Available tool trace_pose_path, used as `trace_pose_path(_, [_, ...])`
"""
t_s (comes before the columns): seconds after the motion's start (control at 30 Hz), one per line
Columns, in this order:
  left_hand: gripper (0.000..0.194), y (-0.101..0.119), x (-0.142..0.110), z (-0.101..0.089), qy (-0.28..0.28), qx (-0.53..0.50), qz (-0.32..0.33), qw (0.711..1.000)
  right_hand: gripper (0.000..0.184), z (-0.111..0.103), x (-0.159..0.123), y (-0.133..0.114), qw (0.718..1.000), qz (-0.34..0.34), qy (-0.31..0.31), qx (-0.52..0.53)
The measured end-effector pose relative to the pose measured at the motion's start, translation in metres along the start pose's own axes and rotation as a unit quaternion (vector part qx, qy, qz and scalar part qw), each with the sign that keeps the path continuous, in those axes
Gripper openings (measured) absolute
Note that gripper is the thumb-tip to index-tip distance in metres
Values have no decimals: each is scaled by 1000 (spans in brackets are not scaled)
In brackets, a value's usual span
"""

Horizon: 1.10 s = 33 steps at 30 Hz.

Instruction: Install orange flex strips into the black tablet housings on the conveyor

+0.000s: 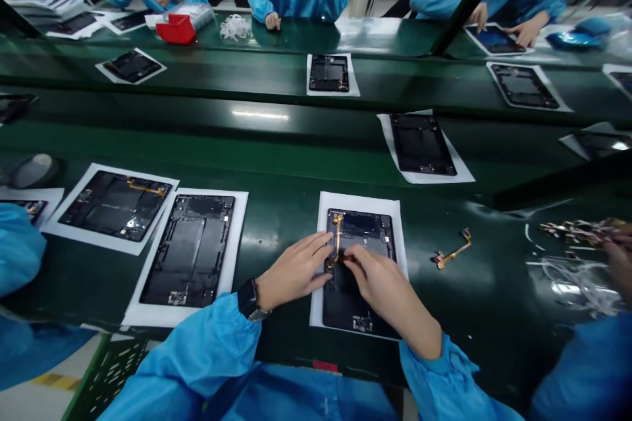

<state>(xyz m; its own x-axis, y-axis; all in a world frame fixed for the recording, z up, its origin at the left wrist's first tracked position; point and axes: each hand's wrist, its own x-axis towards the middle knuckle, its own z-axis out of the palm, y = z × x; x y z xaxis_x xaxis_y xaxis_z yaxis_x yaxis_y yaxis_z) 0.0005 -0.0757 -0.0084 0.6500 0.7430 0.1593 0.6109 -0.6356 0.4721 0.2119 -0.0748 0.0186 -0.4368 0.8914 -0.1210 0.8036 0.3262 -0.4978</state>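
At lower centre of the frame, a tablet shell [343, 302] lies on a paper sheet [315, 309], a flex cable [338, 237] along its upper left (a loose cable [455, 253] lies on the bench [276, 210], to the right). Left of centre, an upright shell [185, 256] lies beside a slanted shell [116, 204], both on sheets. Behind, at upper left, a bin [176, 28] sits left of piled strips [236, 26].

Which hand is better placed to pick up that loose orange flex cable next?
Probably the right hand: the loose flex cable lies nearer, on its right, while the left hand would have to reach past it.
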Motion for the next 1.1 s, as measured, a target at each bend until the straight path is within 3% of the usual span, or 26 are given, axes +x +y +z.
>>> trace_pose_path(0.3, [57,2,0,2,7,-33,-22,999,20,18,7,-20,988,-77,15,-132])
trace_pose_path(0.57, [67,0,-3,5,34,-22,-43,998,14,20,-7,-8,995,-36,87,42])
trace_pose_path(0.77, [67,-1,-2,5,33,-18,-48,998,17,26,-11,-8,994,-17,88,56])
trace_pose_path(1.0, [64,-1,-2,6,31,-28,-47,998,22,28,2,-27,992,-52,48,-108])
trace_pose_path(1.1, [61,-2,-2,7,33,-23,-47,998,19,25,6,-31,989,-55,34,-134])
